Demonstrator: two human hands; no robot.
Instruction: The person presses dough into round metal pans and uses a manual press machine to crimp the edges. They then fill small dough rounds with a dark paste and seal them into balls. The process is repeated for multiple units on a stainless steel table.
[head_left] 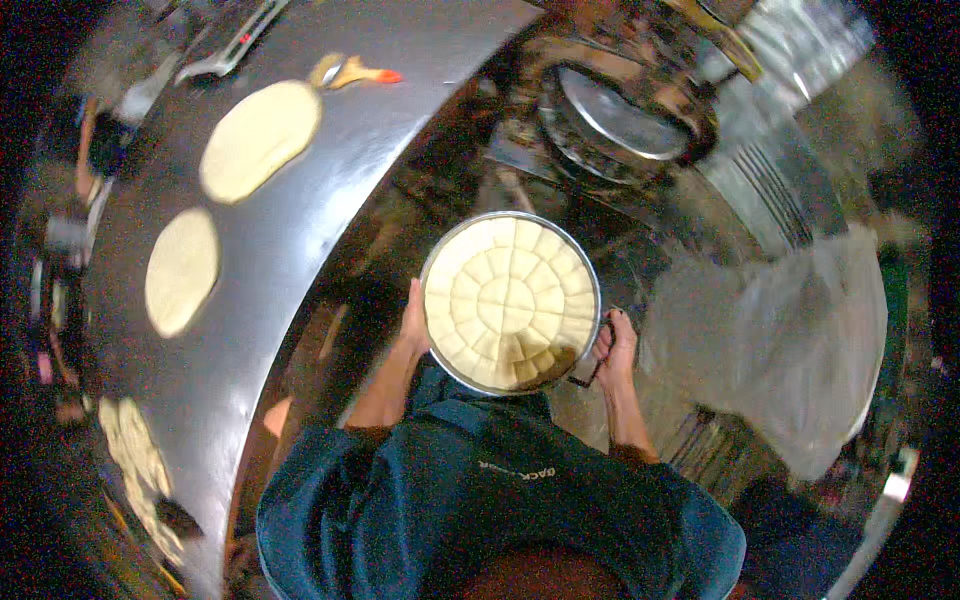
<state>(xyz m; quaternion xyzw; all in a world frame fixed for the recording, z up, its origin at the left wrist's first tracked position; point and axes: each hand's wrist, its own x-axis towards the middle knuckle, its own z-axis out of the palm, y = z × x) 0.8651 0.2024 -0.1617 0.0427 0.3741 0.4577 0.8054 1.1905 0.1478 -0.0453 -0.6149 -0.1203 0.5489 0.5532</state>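
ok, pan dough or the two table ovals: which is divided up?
The dough in the round pan between left hand and right hand: lines split it into segments. Upper oval and lower oval look unmarked.

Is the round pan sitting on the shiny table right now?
No, the left hand and right hand hold the round pan apart from the shiny table.

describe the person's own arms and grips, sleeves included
Loose dark blue-teal short sleeves match the top, which has pale lettering across it. Both forearms are bare below the sleeves. The left grip and right grip show no gloves; blur hides any rings.
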